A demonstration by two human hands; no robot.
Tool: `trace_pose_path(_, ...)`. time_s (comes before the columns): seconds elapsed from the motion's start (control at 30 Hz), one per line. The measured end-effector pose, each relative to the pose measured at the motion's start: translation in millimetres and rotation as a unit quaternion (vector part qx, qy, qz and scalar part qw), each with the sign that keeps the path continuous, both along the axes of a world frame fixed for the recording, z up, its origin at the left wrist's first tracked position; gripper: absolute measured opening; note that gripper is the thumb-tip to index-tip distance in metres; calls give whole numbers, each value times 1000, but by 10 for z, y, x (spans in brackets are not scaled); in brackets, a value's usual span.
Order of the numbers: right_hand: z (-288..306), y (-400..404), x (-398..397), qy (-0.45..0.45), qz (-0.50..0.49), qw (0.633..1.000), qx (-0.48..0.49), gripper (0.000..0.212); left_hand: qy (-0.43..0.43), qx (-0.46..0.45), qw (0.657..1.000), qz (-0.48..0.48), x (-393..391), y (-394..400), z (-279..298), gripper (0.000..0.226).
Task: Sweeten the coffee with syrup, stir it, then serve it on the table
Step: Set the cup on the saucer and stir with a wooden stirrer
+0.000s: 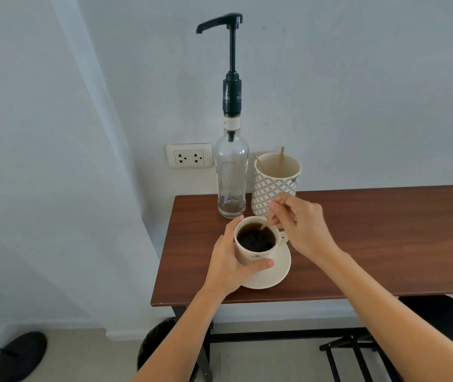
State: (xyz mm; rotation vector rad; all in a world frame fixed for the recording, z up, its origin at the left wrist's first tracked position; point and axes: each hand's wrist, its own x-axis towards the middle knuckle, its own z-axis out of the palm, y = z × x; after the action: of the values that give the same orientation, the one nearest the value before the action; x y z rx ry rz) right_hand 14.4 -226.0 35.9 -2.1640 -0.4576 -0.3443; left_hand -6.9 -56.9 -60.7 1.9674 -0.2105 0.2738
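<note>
A: On desk [371,244], near left edge — cup [255,253] w/ dark coffee [255,239] is sitting on saucer [275,274]. L hand [231,266]?

B: L grip is wrapping round cup's side, thumb pressing the front. R hand [302,230] is hovering just over the rim, grip pinching wooden stirrer [268,220], tip dipping into coffee.

A: Syrup?

B: Syrup bottle [231,177] w/ black pump [231,64] is standing upright just behind cup, nearly empty. Patterned holder [273,186] beside it is holding more sticks. Wall socket [189,158] behind.
</note>
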Motion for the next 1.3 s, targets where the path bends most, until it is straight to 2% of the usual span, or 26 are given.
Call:
trace_pose_path(0.13, 10, -159, -80, 0, -21, 999, -38, 20, -3, -1, 1000, 1, 8, 1, -1, 93)
trace_pose_path(0.27, -3, -7, -165, 65, 15, 997, 26, 18, -8, -9, 1000, -2, 11, 2, -18, 93)
trace_pose_path(0.37, -12, 148, -98, 40, 39, 998, 41, 17, -18, -6, 1000, -5, 8, 1, -6, 92)
trace_pose_path(0.5, 40, 52, 21, -18, 12, 1000, -22, 18, -16, 1, 1000, -4, 0, 2, -3, 92)
trace_pose_path(0.63, 45, -141, -37, 6, -3, 998, -58, 22, -8, -3, 1000, -4, 1, -2, -8, 90)
trace_pose_path(0.77, 26, 38, -135, 75, 38, 996, 28, 18, -16, -5, 1000, -4, 10, 3, -11, 92)
trace_pose_path(0.83, 32, 137, -87, 45, 46, 997, 39, 18, -18, -3, 1000, -4, 13, 2, -10, 92)
trace_pose_path(0.93, 57, 114, 28, -16, 27, 999, -9, 20, -17, 4, 1000, 0, 8, -3, -9, 92)
trace_pose_path(1.07, 54, -100, 32, -4, 1, 998, -62, 25, -9, -4, 1000, 0, 10, 5, -21, 92)
trace_pose_path(1.2, 25, 28, -86, 76, 31, 996, 32, 21, -9, -14, 1000, -4, 6, -5, -11, 93)
trace_pose_path(1.3, 40, 191, -59, 23, 44, 998, 44, 20, -17, -11, 1000, -2, 6, -3, -8, 93)
